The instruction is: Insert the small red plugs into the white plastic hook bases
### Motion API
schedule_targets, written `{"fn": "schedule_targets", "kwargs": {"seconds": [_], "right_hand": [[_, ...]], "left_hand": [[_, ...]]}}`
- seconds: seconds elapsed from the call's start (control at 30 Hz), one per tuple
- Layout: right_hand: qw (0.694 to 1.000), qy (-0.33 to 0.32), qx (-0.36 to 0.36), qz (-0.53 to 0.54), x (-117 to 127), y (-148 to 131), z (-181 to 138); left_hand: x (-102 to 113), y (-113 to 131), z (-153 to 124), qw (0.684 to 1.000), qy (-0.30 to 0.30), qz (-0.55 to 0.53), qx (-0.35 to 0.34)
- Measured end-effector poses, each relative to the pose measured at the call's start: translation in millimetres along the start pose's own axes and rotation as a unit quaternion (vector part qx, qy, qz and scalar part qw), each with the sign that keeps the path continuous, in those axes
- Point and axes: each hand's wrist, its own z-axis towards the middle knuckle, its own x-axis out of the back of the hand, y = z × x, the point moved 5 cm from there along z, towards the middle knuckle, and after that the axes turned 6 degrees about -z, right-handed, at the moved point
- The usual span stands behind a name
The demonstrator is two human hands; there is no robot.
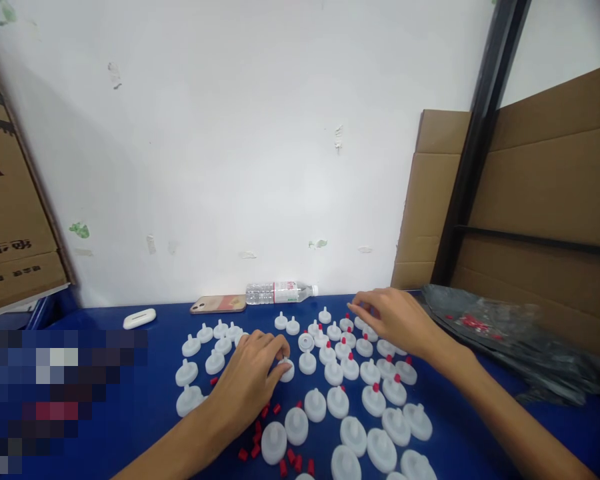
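Note:
Several white round plastic caps with nozzles (315, 404) lie spread over the blue table (145, 407). Some of them carry small red tips (375, 387); loose red tips (256, 440) lie near the front. My left hand (250, 377) rests palm down among the caps, its fingertips pinched on one white cap (287, 369). My right hand (393, 319) reaches over the far caps, fingers curled together near a red-tipped cap (347, 323); whether it holds anything is hidden.
A clear water bottle (279, 292) lies on its side by the wall, with a phone (219, 304) and a small white case (139, 318) to its left. A dark plastic bag (510, 333) lies at right, cardboard boxes (545, 193) behind it.

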Motion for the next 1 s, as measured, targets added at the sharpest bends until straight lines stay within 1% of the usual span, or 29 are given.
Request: {"fn": "schedule_targets", "kwargs": {"seconds": [0.13, 0.23, 0.37, 0.43, 0.53, 0.73, 0.83, 0.93, 1.0], "right_hand": [[0.994, 0.017, 0.101, 0.049, -3.7, -32.5, -4.5], [0.981, 0.017, 0.166, 0.096, -4.0, -53.5, -10.5], [0.969, 0.020, 0.204, 0.139, -4.5, -72.0, -16.3], [0.964, 0.029, 0.221, 0.146, -5.7, -77.8, -18.7], [0.960, 0.040, 0.235, 0.149, -8.2, -81.7, -21.6], [0.958, 0.053, 0.244, 0.141, -8.3, -84.8, -24.1], [0.957, 0.066, 0.245, 0.141, -4.3, -84.1, -23.2], [0.960, 0.081, 0.229, 0.136, 0.6, -77.1, -20.5], [0.964, 0.086, 0.217, 0.130, 2.3, -70.6, -18.5]], "left_hand": [[3.3, 2.2, -0.9, 1.000, 0.011, -0.021, -0.006], [8.4, 6.8, -2.0, 0.998, 0.039, -0.053, -0.021], [18.3, 21.1, -6.1, 0.982, 0.106, -0.131, -0.088], [21.9, 28.6, -8.7, 0.972, 0.128, -0.155, -0.124], [24.7, 34.2, -10.6, 0.963, 0.148, -0.169, -0.150], [21.9, 34.0, -10.8, 0.966, 0.157, -0.139, -0.150], [24.1, 42.2, -16.1, 0.963, 0.157, -0.116, -0.184], [28.4, 55.3, -24.9, 0.959, 0.132, -0.104, -0.227], [28.3, 62.5, -30.3, 0.956, 0.100, -0.105, -0.255]]}}
